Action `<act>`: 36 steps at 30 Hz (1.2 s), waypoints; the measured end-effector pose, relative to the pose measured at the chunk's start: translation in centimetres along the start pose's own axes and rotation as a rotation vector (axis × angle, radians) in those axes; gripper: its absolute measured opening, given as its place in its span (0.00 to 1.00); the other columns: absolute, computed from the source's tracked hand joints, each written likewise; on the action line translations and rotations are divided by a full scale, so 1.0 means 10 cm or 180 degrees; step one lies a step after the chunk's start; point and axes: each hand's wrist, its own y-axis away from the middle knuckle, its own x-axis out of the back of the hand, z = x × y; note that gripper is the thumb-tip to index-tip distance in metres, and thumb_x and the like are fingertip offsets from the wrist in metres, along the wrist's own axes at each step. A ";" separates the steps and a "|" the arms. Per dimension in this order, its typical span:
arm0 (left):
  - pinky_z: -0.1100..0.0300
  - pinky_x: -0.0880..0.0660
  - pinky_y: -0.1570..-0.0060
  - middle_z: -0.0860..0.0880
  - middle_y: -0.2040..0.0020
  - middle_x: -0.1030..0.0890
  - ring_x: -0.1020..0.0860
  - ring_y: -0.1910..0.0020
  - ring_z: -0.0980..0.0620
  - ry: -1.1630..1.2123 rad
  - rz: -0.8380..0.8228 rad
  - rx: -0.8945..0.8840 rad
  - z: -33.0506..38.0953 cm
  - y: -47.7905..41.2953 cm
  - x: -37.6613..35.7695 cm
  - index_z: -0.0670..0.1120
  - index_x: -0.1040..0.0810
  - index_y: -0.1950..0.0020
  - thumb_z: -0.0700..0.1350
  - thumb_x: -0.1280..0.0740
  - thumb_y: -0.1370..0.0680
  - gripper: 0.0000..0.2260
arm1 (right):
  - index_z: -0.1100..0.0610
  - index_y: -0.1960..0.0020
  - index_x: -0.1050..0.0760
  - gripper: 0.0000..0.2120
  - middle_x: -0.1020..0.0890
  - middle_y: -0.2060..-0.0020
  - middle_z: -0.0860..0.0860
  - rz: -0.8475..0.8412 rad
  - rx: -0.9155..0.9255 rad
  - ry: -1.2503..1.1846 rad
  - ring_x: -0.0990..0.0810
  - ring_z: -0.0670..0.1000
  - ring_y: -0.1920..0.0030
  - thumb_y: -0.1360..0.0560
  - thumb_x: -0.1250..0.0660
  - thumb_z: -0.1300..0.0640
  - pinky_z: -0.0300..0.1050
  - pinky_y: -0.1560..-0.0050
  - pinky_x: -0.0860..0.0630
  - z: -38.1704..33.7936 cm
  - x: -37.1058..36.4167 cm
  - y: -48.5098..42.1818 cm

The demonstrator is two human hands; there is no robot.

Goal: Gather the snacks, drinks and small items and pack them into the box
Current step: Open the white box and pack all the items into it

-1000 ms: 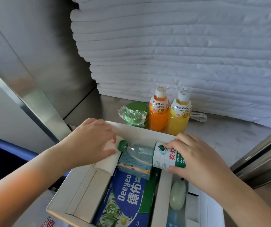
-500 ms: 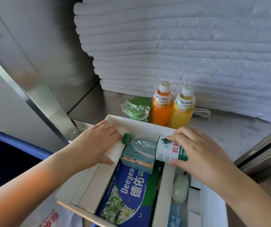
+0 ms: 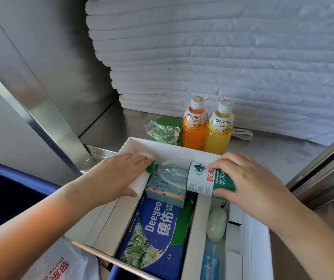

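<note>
A white cardboard box [image 3: 174,145] stands on the steel counter. My right hand [image 3: 250,178] grips a green-labelled water bottle [image 3: 198,178] lying sideways across the box's far end. My left hand [image 3: 117,174] holds a white roll [image 3: 139,183] at the box's left wall, fingers beside the bottle's green cap. Under the bottle sit a small pale-blue carton [image 3: 166,191] and a blue Deeyeo pack [image 3: 156,237]. A pale oval item [image 3: 216,224] lies in the right compartment. Behind the box stand an orange juice bottle [image 3: 194,126] and a yellow juice bottle [image 3: 219,131].
A plastic-wrapped green item [image 3: 163,131] sits against a green lid [image 3: 170,123] behind the box. Stacked white linens [image 3: 222,57] fill the back. Steel walls [image 3: 41,57] close in on the left and right. A white printed plastic bag [image 3: 61,263] hangs at bottom left.
Both hands have kept their holds on the bottle and the roll, both of which have sunk a little lower into the box. The camera has shifted a little.
</note>
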 end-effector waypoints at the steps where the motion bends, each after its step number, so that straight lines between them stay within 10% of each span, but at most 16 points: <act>1: 0.61 0.34 0.38 0.58 0.29 0.36 0.33 0.34 0.57 -0.0016 0.0012 0.0015 0.00 0.00 -0.01 0.53 0.47 0.24 0.61 0.30 0.31 0.41 | 0.43 0.39 0.30 0.22 0.31 0.46 0.38 0.0017 -0.0030 -0.0036 0.35 0.39 0.45 0.31 0.28 0.45 0.37 0.54 0.33 0.00 -0.01 -0.01; 13: 0.66 0.60 0.36 0.54 0.24 0.45 0.44 0.27 0.55 0.0031 0.0035 0.0053 0.07 0.05 0.00 0.50 0.53 0.23 0.64 0.35 0.28 0.43 | 0.46 0.39 0.28 0.21 0.28 0.45 0.38 0.0302 0.0083 -0.0259 0.31 0.39 0.46 0.29 0.38 0.40 0.37 0.53 0.29 0.03 0.05 0.07; 26: 0.66 0.40 0.38 0.60 0.30 0.33 0.34 0.33 0.60 0.0861 0.0931 0.0114 -0.05 -0.20 0.35 0.58 0.39 0.27 0.61 0.46 0.22 0.24 | 0.50 0.41 0.25 0.19 0.25 0.46 0.42 0.0873 0.0123 -0.0246 0.28 0.42 0.46 0.27 0.41 0.44 0.30 0.55 0.35 0.02 0.20 -0.05; 36: 0.61 0.33 0.46 0.53 0.26 0.37 0.28 0.37 0.51 0.1257 0.1214 0.0145 0.05 -0.93 0.54 0.56 0.48 0.24 0.58 0.42 0.21 0.28 | 0.54 0.35 0.29 0.21 0.28 0.39 0.48 0.1152 -0.0219 -0.0019 0.28 0.49 0.40 0.26 0.34 0.51 0.38 0.48 0.31 0.06 0.19 -0.30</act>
